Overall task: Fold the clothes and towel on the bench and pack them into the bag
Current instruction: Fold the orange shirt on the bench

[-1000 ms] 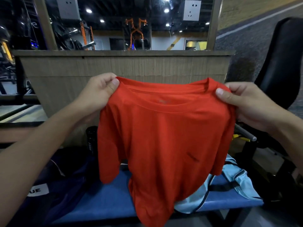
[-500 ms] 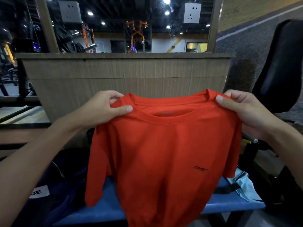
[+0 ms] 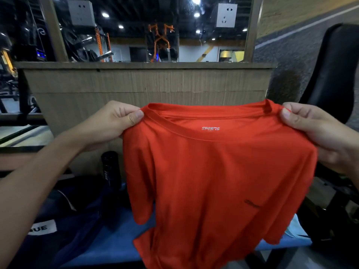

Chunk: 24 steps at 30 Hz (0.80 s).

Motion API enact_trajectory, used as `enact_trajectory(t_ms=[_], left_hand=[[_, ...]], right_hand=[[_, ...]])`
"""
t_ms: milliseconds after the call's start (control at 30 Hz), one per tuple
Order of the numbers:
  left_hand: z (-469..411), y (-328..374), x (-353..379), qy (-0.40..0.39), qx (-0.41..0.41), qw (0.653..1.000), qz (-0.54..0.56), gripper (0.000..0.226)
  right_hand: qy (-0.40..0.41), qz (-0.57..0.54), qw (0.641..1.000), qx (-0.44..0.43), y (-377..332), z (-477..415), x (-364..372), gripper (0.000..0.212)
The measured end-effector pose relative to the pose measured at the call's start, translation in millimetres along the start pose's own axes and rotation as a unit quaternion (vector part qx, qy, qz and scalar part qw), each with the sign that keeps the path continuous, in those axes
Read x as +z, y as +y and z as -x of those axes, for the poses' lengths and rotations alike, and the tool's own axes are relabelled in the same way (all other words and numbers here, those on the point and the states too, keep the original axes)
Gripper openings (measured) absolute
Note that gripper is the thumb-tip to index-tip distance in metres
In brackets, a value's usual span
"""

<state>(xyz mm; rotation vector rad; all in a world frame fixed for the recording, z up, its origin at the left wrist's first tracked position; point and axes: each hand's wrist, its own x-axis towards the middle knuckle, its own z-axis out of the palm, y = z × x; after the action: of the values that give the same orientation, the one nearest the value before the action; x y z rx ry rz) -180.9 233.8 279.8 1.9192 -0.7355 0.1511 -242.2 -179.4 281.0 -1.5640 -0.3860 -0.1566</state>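
red tee (image 3: pixel 213 171) shoulders in both grips

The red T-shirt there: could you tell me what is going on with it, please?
A person holds the red T-shirt up by its shoulders, left hand pinching one, right hand the other. It hangs unfolded above the blue bench. Dark blue fabric lies on the bench at left; a light blue bag shows at right.
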Motion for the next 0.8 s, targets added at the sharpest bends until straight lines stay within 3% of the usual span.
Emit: enact_trajectory(t_ms=[100, 200, 367, 533, 633, 733, 800], left_hand=[[-4.5, 4.7, 1.4, -0.01, 0.003, 0.999, -0.03, 0.075], [-8.6, 2.8, 12.8, 0.018, 0.005, 0.998, -0.06, 0.054], [-15.3, -3.1, 33.6, 0.089, 0.002, 0.993, -0.072, 0.023], [-17.2, 3.3, 43.4, 0.019, -0.027, 0.999, -0.022, 0.027], [-23.4, 1.5, 49.2, 0.003, -0.023, 0.999, -0.027, 0.029], [-29.3, -6.9, 55.4, 0.013, -0.023, 0.998, -0.054, 0.025], [-30.2, -11.6, 61.7, 0.029, -0.018, 0.997, -0.067, 0.025]], right_hand=[[-0.021, 0.022, 0.999, 0.029, 2.6, -0.8, -2.5, 0.041], [-0.032, 0.04, 0.997, 0.049, 7.6, 0.0, -6.6, 0.048], [-0.041, 0.038, 0.997, 0.051, 8.1, 7.7, -11.2, 0.042], [-0.01, 0.016, 0.999, 0.032, 10.6, 11.3, -18.8, 0.025], [0.004, 0.09, 0.995, 0.031, 20.5, 10.1, -23.7, 0.031], [0.013, 0.151, 0.988, 0.017, 31.2, 10.7, -20.1, 0.012], [0.038, 0.182, 0.983, 0.003, 38.2, 11.0, -16.5, 0.016]])
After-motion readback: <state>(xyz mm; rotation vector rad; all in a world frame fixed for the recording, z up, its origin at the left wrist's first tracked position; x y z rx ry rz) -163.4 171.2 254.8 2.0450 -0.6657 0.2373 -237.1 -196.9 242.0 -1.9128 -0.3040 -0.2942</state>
